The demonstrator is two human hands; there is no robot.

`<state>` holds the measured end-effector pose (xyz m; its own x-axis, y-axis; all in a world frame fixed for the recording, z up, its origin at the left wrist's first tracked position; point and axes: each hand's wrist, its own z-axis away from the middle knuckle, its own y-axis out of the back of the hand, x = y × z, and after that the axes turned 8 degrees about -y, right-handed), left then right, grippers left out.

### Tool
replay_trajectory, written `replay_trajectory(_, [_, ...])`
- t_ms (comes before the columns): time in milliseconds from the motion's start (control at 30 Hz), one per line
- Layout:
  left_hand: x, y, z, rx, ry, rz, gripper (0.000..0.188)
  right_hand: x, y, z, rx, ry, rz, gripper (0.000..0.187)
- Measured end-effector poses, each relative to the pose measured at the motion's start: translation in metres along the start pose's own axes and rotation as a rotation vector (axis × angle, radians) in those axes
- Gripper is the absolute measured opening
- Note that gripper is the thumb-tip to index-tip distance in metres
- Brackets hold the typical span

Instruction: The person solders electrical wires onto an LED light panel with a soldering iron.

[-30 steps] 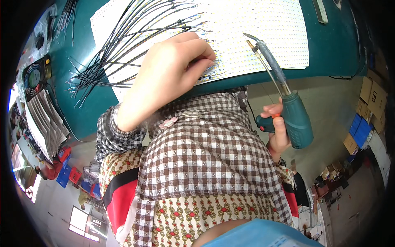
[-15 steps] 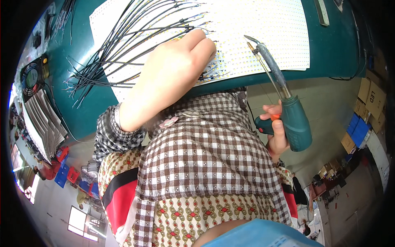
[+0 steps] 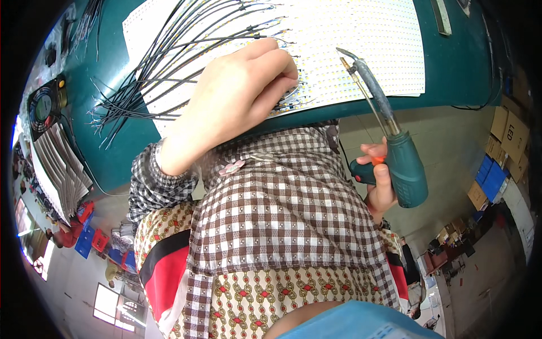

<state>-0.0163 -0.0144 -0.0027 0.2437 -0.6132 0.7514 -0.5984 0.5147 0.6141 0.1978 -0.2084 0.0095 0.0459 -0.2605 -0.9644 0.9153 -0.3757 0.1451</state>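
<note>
My right hand [image 3: 381, 178] grips a green soldering gun [image 3: 409, 169] by its handle, with fingers near its red trigger. The gun's bent tip and thin brass feed tube point up and left, apart from the white LED sheet [image 3: 361, 62]. My left hand [image 3: 243, 90] is bent over the sheet's near edge, thumb and fingertips pinched together among the wire ends. What they pinch is hidden, though thin wire ends show beside the fingertips. Black wires [image 3: 175, 51] fan from the sheet to a loose bundle at the left.
The LED sheet lies on a green tabletop [image 3: 107, 164]. At the left edge stand a small black fan [image 3: 45, 104] and a stack of strip-like white sheets [image 3: 62, 169]. More black wires [image 3: 87, 25] lie at the far left, and a metal strip [image 3: 441, 17] at the far right. Cartons [image 3: 511, 135] stand beyond.
My left hand has shifted slightly toward me, its fingertips moving lower along the row of wire ends. The soldering gun in my right hand has barely moved.
</note>
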Motion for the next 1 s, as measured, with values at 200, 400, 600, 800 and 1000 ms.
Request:
replay_trajectory(200, [0.004, -0.018, -0.002, 0.165, 0.260, 0.064, 0.004, -0.003, 0.001, 0.003, -0.032, 0.013, 0.037, 0.046])
replay_trajectory(400, [0.008, -0.024, -0.004, 0.227, 0.331, 0.084, 0.004, -0.004, 0.002, 0.008, -0.072, -0.041, 0.048, 0.046])
replay_trajectory(600, [0.010, -0.026, -0.004, 0.235, 0.316, 0.041, 0.005, 0.000, 0.005, 0.013, -0.053, -0.052, 0.005, 0.034])
replay_trajectory(800, [0.011, -0.025, -0.003, 0.208, 0.299, -0.005, 0.004, 0.005, 0.010, 0.015, -0.146, -0.054, 0.114, 0.027])
replay_trajectory(1000, [0.010, -0.029, -0.002, 0.252, 0.302, 0.003, 0.005, 0.010, 0.009, 0.015, -0.098, -0.011, 0.125, 0.033])
